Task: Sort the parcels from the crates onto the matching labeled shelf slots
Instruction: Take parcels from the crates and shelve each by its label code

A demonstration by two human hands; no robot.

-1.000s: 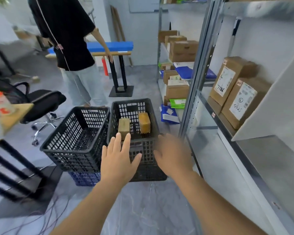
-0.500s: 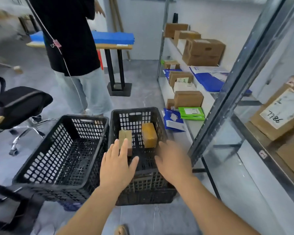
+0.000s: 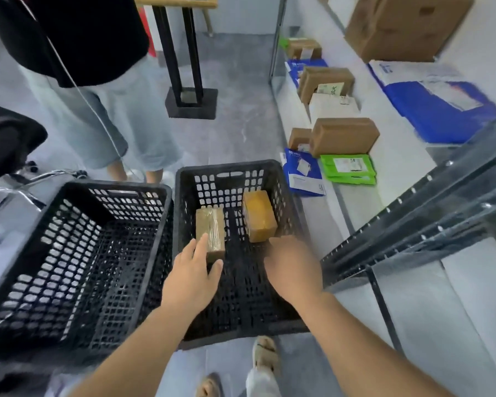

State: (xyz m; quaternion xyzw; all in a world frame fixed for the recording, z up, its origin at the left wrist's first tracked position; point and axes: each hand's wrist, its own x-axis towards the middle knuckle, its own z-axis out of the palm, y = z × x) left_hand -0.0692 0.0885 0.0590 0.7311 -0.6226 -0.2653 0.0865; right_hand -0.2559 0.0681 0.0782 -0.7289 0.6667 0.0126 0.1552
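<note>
L hand point(image 3: 194, 277) on parcel point(image 3: 210, 232), lengthwise away

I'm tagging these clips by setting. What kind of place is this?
Probably a small parcel sorting or mail room: metal shelving holding cardboard boxes and mailer bags, plus black crates on the floor.

Both hands reach into right black crate point(image 3: 184, 196): left hand point(image 3: 194, 275) w/ straight fingers at taped brown parcel point(image 3: 209, 229), right hand point(image 3: 294, 269) near yellowish parcel point(image 3: 259, 214); left crate point(image 3: 78, 247) beside it.
</note>
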